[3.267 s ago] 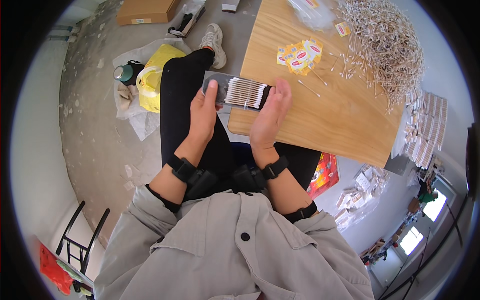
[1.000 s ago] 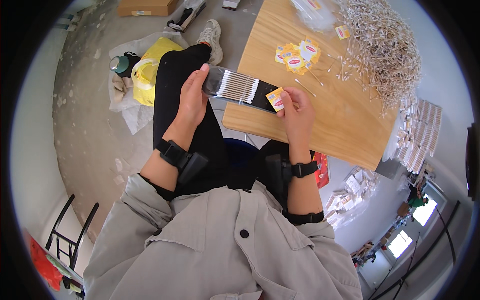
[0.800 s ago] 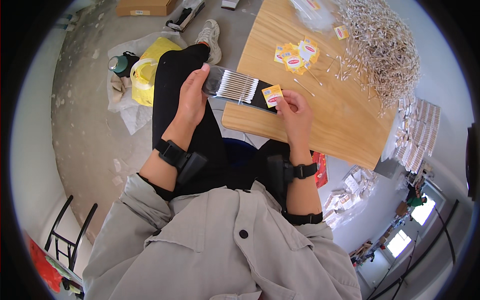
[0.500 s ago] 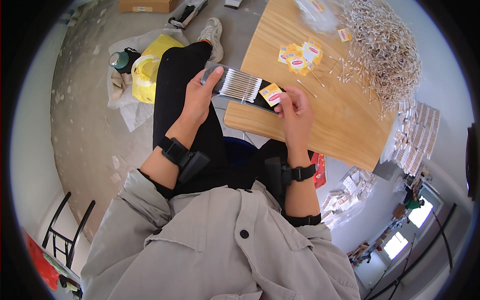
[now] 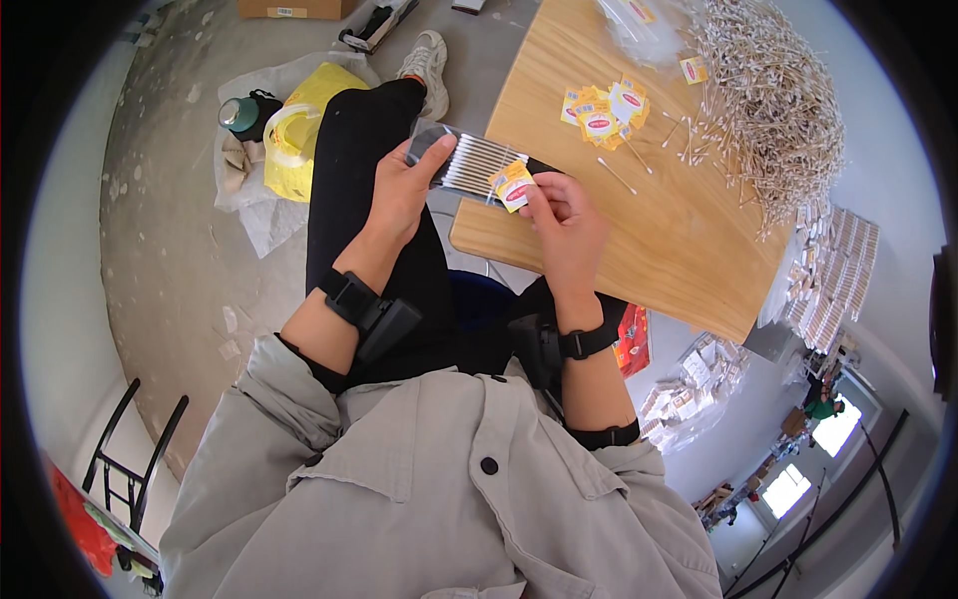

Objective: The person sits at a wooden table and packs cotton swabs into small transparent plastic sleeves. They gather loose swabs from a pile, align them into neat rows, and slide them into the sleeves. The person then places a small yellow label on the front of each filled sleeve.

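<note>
My left hand grips the left end of a clear plastic bag, thumb on top, above my leg and by the table's near left corner. Inside lies a flat row of cotton swabs, side by side. Between thumb and fingers of my right hand is a small yellow and white card, held over the right end of the swab row. Whether the card is inside the bag or on top of it, I cannot tell. Farther back on the table, several like cards lie in a loose pile.
On the wooden table are a large heap of loose cotton swabs, several stray swabs and clear plastic bags. Stacked packs of swabs stand past its right edge. A yellow bag and green-lidded bottle are on the floor.
My right hand has moved left with the card, which now covers the right part of the swab row. My left hand keeps its hold on the bag with little movement.
</note>
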A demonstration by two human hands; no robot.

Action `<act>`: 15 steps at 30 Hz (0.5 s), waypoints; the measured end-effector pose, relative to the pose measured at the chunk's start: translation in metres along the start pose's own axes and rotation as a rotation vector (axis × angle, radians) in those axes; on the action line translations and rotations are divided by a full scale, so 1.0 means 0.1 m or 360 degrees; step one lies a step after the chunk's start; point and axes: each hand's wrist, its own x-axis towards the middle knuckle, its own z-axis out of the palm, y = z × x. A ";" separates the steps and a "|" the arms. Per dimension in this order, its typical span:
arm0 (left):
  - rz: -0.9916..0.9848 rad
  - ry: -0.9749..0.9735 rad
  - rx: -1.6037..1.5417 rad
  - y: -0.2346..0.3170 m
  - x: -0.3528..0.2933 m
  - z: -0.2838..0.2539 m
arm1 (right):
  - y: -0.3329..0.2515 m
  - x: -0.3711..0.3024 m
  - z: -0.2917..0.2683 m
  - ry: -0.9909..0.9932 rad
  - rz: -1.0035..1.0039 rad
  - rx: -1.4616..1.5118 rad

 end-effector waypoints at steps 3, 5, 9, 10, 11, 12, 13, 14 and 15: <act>0.0013 -0.0011 0.0009 0.00 -0.01 0.02 | 0.13 0.05 -0.02 -0.0030 -0.0079 -0.0005; 0.0017 0.0001 0.0010 0.00 0.01 0.00 | 0.17 0.13 -0.03 -0.0087 -0.0166 -0.0060; 0.0007 0.0005 -0.0010 0.00 0.01 0.00 | -0.05 0.23 -0.05 -0.0265 -0.0301 -0.0330; 0.0004 0.0004 0.0002 0.00 0.01 0.01 | -0.07 0.26 -0.04 -0.0288 -0.0296 -0.0382; 0.0001 0.0004 0.0015 0.00 0.00 0.01 | -0.09 0.29 -0.02 -0.0312 -0.0291 -0.0434; 0.0000 0.0006 0.0029 0.00 0.00 0.00 | -0.10 0.32 0.00 -0.0337 -0.0287 -0.0484; 0.0003 0.0001 0.0028 0.00 0.00 0.00 | -0.12 0.35 0.01 -0.0342 -0.0307 -0.0521; 0.0006 -0.0003 0.0028 0.00 0.00 0.01 | -0.13 0.38 0.02 -0.0346 -0.0328 -0.0559; 0.0008 -0.0006 0.0027 -0.01 0.00 0.01 | -0.14 0.40 0.02 -0.0352 -0.0347 -0.0598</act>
